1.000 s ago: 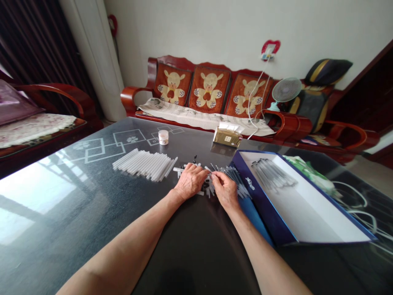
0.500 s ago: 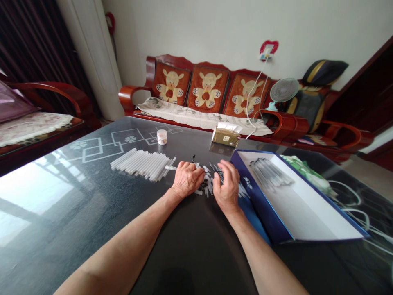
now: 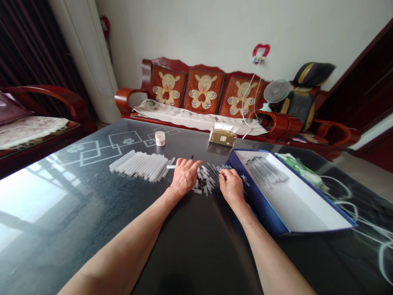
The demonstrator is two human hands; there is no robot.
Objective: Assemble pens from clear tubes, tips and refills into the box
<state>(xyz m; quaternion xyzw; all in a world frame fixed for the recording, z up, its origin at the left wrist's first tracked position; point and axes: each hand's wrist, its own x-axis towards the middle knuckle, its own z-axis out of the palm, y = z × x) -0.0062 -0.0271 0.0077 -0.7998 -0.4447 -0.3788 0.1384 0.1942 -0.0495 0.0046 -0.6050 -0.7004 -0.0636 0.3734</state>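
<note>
As left fingers (image 3: 188, 164) rest spread on white tube (image 3: 171, 166) | right fingers (image 3: 224, 173) narrow, hold unclear

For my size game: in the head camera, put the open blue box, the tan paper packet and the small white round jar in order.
Largest: open blue-and-white cardboard box. Next: tan paper packet. Smallest: small white round jar. Nearness to the camera may help the box.

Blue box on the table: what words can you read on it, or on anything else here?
White writing on the blue box: too blurred to read.
Label on the tan packet: too small to read.
Nothing else shows words I can read.
</note>
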